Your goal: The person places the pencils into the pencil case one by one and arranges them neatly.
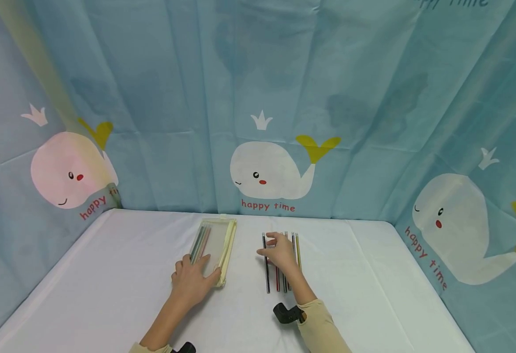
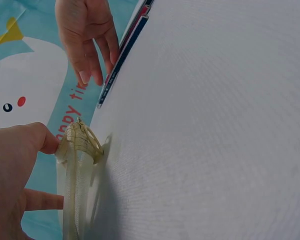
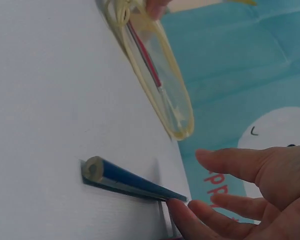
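Observation:
A clear pencil case (image 1: 215, 240) with pale yellow zipped edging lies on the white table, with several pencils (image 1: 201, 242) inside along its left side. My left hand (image 1: 193, 280) rests on the near part of the case, fingers spread, the thumb at the zipped edge (image 2: 76, 150). To the right, several loose pencils (image 1: 277, 279) lie roughly side by side, dark, red and yellow among them. My right hand (image 1: 281, 252) is over these, thumb and fingers apart, pinching nothing. In the right wrist view a fingertip is by the far end of a blue pencil (image 3: 135, 180); contact is unclear.
A white cloth covers the table (image 1: 372, 284). Behind it and along the sides hangs a blue curtain (image 1: 174, 171) printed with whales. A black wrist-camera mount (image 1: 286, 314) sits at my right wrist.

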The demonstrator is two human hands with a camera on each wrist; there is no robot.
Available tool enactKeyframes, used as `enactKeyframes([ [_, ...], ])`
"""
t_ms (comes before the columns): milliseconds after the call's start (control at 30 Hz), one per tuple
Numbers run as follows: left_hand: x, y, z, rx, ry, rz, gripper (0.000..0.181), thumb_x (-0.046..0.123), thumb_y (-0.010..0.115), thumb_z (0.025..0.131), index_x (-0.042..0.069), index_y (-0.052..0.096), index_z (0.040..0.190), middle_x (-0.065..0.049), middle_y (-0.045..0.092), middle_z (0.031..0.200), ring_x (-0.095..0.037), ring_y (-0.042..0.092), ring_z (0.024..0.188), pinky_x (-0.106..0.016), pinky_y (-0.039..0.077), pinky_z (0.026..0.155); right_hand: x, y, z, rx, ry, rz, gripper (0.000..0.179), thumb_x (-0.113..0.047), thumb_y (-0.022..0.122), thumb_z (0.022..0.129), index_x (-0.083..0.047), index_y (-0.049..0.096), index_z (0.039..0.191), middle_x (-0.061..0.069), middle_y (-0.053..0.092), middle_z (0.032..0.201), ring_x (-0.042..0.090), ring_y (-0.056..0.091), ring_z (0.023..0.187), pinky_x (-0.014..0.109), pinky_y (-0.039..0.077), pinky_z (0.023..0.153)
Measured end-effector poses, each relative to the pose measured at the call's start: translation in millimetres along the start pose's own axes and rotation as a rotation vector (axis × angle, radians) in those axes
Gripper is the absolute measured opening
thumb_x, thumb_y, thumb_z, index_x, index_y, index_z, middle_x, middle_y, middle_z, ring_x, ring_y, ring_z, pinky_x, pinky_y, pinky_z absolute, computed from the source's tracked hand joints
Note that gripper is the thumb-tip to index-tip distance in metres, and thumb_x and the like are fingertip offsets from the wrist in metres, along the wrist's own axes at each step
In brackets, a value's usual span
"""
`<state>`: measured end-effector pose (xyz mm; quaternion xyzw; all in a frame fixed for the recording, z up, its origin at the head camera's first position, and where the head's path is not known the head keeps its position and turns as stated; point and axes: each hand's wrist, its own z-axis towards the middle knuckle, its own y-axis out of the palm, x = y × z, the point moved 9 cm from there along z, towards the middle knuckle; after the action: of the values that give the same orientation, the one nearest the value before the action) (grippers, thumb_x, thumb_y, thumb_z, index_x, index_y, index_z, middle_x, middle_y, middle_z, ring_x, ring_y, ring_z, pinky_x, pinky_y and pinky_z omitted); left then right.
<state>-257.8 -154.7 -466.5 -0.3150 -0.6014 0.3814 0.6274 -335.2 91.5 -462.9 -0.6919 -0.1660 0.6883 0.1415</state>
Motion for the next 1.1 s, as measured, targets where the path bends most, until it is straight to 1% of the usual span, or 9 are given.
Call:
enactKeyframes([
  [100, 0.3, 0.1, 0.3, 0.001, 0.000, 0.003, 0.063, 0.049, 0.061, 0.100, 0.002, 0.064, 0.142, -0.045, 0.042, 0.143, -0.062, 0.042, 0.130, -0.075, 0.041, 0.093, 0.4, 3.5, 0.3, -0.006, 0.006, -0.003, 0.061, -0.002, 0.085, 0.085, 0.007, 0.061, 0.140, 0.026, 0.068, 0.121, 0.033, 0.070, 0.095, 0.035, 0.062, 0.068],
  [333, 1.6, -1.1, -0.5, 0.009, 0.004, -0.001, 0.063, 0.048, 0.061, 0.099, 0.001, 0.065, 0.141, -0.046, 0.043, 0.142, -0.063, 0.043, 0.129, -0.076, 0.042, 0.093, 0.9, 11.1, 1.3, -0.001, 0.005, -0.073, 0.062, 0.001, 0.088, 0.080, 0.008, 0.064, 0.136, 0.022, 0.070, 0.112, 0.027, 0.068, 0.090, 0.031, 0.061, 0.064],
  [500, 2.2, -1.5, -1.4, 0.008, 0.004, -0.002, 0.064, 0.049, 0.061, 0.099, 0.001, 0.065, 0.141, -0.046, 0.043, 0.142, -0.063, 0.042, 0.129, -0.076, 0.041, 0.093, -1.3, 15.1, 0.4, 0.005, -0.017, -0.120, 0.061, 0.001, 0.090, 0.077, 0.009, 0.066, 0.132, 0.019, 0.070, 0.105, 0.020, 0.066, 0.072, 0.030, 0.059, 0.060],
  [567, 2.0, -1.2, -1.4, 0.006, 0.003, 0.001, 0.064, 0.049, 0.061, 0.099, 0.000, 0.065, 0.141, -0.046, 0.043, 0.142, -0.063, 0.042, 0.130, -0.076, 0.041, 0.094, -1.8, 16.0, 0.3, 0.013, -0.026, -0.155, 0.060, 0.000, 0.092, 0.076, 0.009, 0.067, 0.130, 0.017, 0.070, 0.103, 0.018, 0.064, 0.069, 0.030, 0.058, 0.061],
  [667, 1.9, -1.0, -1.3, 0.008, 0.003, 0.003, 0.064, 0.049, 0.061, 0.100, 0.000, 0.065, 0.141, -0.046, 0.042, 0.142, -0.063, 0.042, 0.130, -0.076, 0.041, 0.094, -2.0, 17.0, 0.8, 0.028, -0.038, -0.217, 0.060, -0.003, 0.094, 0.074, 0.008, 0.069, 0.127, 0.015, 0.071, 0.102, 0.018, 0.063, 0.073, 0.032, 0.056, 0.066],
  [867, 2.0, -0.5, -1.0, 0.011, 0.005, 0.009, 0.064, 0.049, 0.061, 0.099, 0.000, 0.065, 0.141, -0.046, 0.042, 0.142, -0.064, 0.041, 0.130, -0.076, 0.041, 0.093, -2.2, 20.0, 4.5, 0.041, -0.053, -0.299, 0.062, -0.006, 0.097, 0.070, 0.007, 0.071, 0.125, 0.015, 0.073, 0.102, 0.024, 0.064, 0.085, 0.040, 0.056, 0.077],
  [967, 1.7, 0.1, -0.6, 0.005, 0.003, 0.004, 0.065, 0.049, 0.061, 0.100, 0.001, 0.064, 0.142, -0.046, 0.042, 0.143, -0.064, 0.041, 0.130, -0.076, 0.040, 0.094, -3.6, 21.5, 5.3, 0.045, -0.053, -0.324, 0.062, -0.005, 0.098, 0.068, 0.007, 0.072, 0.123, 0.015, 0.072, 0.101, 0.025, 0.064, 0.085, 0.041, 0.056, 0.077],
  [1100, 2.0, 0.7, -0.6, -0.002, 0.000, 0.000, 0.065, 0.050, 0.060, 0.100, 0.001, 0.064, 0.142, -0.045, 0.042, 0.143, -0.063, 0.041, 0.130, -0.076, 0.040, 0.094, -3.1, 22.2, 6.3, 0.040, -0.037, -0.323, 0.061, -0.001, 0.097, 0.067, 0.006, 0.073, 0.122, 0.015, 0.072, 0.101, 0.025, 0.063, 0.084, 0.040, 0.056, 0.077],
])
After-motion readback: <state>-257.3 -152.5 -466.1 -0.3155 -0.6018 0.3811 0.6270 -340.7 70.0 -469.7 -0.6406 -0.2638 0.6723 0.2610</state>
